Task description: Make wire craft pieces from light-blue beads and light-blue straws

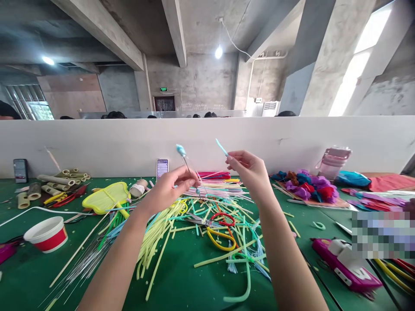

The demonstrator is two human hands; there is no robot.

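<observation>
In my left hand [173, 188], fingers pinched, is a thin wire stem [187, 164] topped by a light-blue bud-like tip [180, 150]. My right hand [248, 166] pinches a short light-blue pipe cleaner [221, 147] between thumb and fingers, pointing up and left. The two hands are apart, raised over the table. Below them lie many yellow pipe cleaners [155, 248] and mint-green ones [248, 276]. Among these rest scissors with red handles [223, 219] and a pair with yellow handles [222, 239]. Pink strips [217, 190] lie farther back.
A white partition [207, 140] closes off the green table's [194, 289] far side. At left stand a paper cup [47, 235], bamboo pieces [61, 181] and metal wires [79, 263]. At right are colourful fuzzy balls [311, 185], a pink bottle [333, 163] and a magenta power strip [345, 263].
</observation>
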